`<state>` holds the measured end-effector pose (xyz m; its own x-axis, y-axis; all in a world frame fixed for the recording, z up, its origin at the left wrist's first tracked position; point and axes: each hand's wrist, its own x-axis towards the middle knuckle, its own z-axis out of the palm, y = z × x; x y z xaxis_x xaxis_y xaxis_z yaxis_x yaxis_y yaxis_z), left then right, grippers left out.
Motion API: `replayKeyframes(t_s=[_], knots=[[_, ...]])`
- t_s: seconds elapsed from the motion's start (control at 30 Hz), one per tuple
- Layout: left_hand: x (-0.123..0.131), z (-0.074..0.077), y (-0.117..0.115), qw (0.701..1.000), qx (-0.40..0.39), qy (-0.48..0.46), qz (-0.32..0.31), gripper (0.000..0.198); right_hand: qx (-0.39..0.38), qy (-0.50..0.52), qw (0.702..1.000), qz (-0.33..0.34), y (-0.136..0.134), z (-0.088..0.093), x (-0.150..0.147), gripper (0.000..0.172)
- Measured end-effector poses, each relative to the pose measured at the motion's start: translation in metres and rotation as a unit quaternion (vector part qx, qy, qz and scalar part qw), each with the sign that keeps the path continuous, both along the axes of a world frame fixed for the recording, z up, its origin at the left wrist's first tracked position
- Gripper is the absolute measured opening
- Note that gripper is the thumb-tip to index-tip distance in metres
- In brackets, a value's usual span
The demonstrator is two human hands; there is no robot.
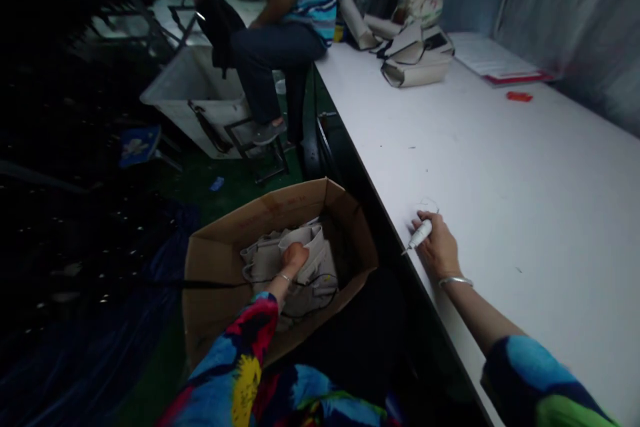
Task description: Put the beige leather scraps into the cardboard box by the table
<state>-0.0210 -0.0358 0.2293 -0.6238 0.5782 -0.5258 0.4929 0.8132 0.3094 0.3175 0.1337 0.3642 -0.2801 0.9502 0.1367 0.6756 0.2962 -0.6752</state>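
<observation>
My left hand (pixel 295 257) reaches down into an open cardboard box (pixel 265 210), its fingers closed on the edge of a beige bag (pixel 316 250). More beige bag pieces (pixel 263 257) lie under and around it, with a dark cord across them. My right hand (pixel 439 245) rests at the near edge of the white table. It holds a white-handled awl (pixel 421 233), whose thin metal tip points left past the table edge. A fine loose thread lies on the table just beyond this hand.
Beige bags (pixel 417 63) are piled at the table's far end, near papers (pixel 493 57) and a small orange object (pixel 519 97). A person (pixel 295 7) sits beyond, handling a dark item over a white bin (pixel 200 90). A blue stool (pixel 140 145) stands left.
</observation>
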Motion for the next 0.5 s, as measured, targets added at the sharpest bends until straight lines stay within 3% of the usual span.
replayKeyframes(t_s=[0.17, 0.27, 0.33, 0.37, 0.43, 0.5], knots=[[-0.017, 0.070, -0.019, 0.990, 0.105, 0.090, -0.003, 0.022, -0.036, 0.051, 0.996, -0.057, -0.017, 0.036, -0.022, 0.029], [-0.019, 0.111, -0.030, 0.966, 0.204, 0.160, -0.022, 0.026, -0.019, 0.116, 0.985, -0.124, -0.054, 0.062, -0.041, 0.029], [-0.021, 0.133, -0.037, 0.943, 0.267, 0.193, -0.038, 0.031, -0.014, 0.166, 0.978, -0.122, -0.088, 0.078, -0.051, 0.028], [-0.021, 0.142, -0.040, 0.927, 0.309, 0.211, -0.040, 0.032, -0.008, 0.191, 0.975, -0.111, -0.107, 0.086, -0.053, 0.027], [-0.022, 0.159, -0.042, 0.856, 0.460, 0.233, -0.044, 0.026, 0.012, 0.245, 0.966, -0.080, -0.146, 0.101, -0.050, 0.024], [-0.020, 0.179, -0.040, 0.819, 0.527, 0.222, -0.045, 0.020, 0.026, 0.369, 0.929, 0.001, -0.187, 0.118, -0.035, 0.025]])
